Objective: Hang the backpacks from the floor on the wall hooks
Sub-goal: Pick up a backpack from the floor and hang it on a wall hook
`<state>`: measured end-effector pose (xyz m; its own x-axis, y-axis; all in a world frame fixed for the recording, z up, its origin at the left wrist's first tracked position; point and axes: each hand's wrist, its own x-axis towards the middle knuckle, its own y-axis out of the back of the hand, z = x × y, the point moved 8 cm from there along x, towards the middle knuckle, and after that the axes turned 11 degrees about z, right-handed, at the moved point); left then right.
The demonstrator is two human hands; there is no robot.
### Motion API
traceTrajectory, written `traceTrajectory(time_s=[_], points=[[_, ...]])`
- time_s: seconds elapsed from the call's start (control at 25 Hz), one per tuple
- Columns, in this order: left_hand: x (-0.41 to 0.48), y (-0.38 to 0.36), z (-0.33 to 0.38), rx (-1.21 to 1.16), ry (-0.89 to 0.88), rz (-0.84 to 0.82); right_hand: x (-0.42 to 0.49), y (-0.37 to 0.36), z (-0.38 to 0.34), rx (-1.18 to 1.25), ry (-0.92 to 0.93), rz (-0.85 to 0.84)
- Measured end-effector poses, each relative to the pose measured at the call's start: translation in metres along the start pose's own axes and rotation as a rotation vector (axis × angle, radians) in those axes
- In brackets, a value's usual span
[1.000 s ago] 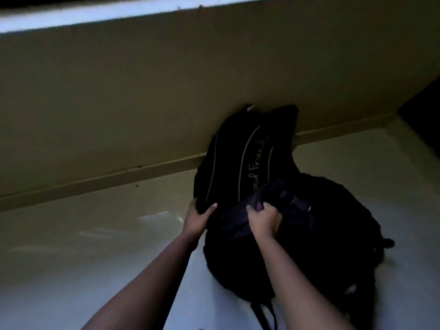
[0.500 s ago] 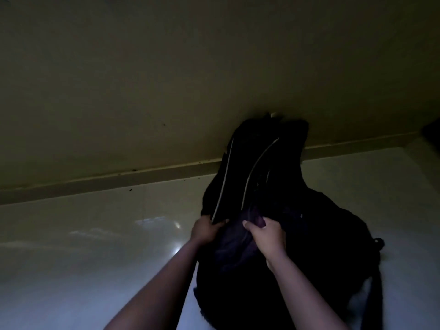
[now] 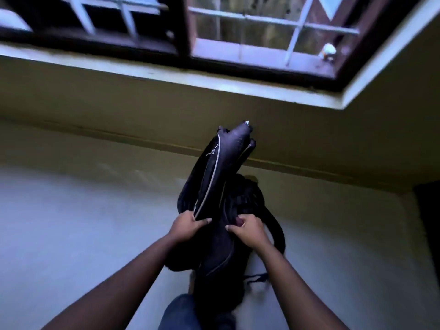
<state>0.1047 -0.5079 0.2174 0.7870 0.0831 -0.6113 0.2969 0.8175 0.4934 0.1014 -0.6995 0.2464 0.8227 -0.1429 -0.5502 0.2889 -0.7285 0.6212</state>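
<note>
I hold a black backpack [image 3: 221, 167] with pale zip lines up off the floor; its far end points at the olive wall. My left hand [image 3: 188, 226] grips its left side and my right hand [image 3: 247, 231] is closed on the fabric at its near top. Behind and below it lies a second dark backpack [image 3: 254, 198] on the pale floor, partly hidden by the first. A loose strap [image 3: 258, 277] trails at the lower right. No wall hooks show in this view.
A barred window [image 3: 238, 32] with a dark frame and white sill sits above on the olive wall [image 3: 95, 110]. Pale floor [image 3: 71, 234] spreads left. A dark opening [image 3: 428, 222] is at the right edge. My knee in jeans [image 3: 181, 313] is below.
The front backpack has risen from the floor in both hands. My view has tilted up, so the window now shows. The scene is brighter.
</note>
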Motion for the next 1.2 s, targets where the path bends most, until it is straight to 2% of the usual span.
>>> traceTrajectory(time_s=[0.12,0.24,0.32,0.52,0.68,0.84,1.08,1.2], points=[[-0.067,0.109,-0.020,-0.053,0.078,0.155,-0.055,-0.028,-0.098,-0.173,0.199,-0.114],[-0.145,0.219,-0.078,-0.225,0.221,0.403,-0.121,-0.090,-0.203,-0.329,0.394,-0.259],[-0.184,0.268,-0.116,-0.298,0.296,0.505,-0.151,-0.132,-0.256,-0.410,0.503,-0.335],[-0.269,0.410,-0.267,-0.475,0.448,0.735,-0.247,-0.280,-0.408,-0.666,0.793,-0.428],[-0.317,0.506,-0.353,-0.495,0.493,0.810,-0.301,-0.372,-0.508,-0.780,0.904,-0.386],[-0.345,0.603,-0.427,-0.509,0.551,0.846,-0.340,-0.474,-0.595,-0.779,0.994,-0.393],[-0.322,0.758,-0.515,-0.446,0.583,0.925,-0.342,-0.600,-0.727,-0.742,1.047,-0.402],[-0.298,0.832,-0.539,-0.403,0.657,0.952,-0.326,-0.649,-0.809,-0.736,1.038,-0.403]])
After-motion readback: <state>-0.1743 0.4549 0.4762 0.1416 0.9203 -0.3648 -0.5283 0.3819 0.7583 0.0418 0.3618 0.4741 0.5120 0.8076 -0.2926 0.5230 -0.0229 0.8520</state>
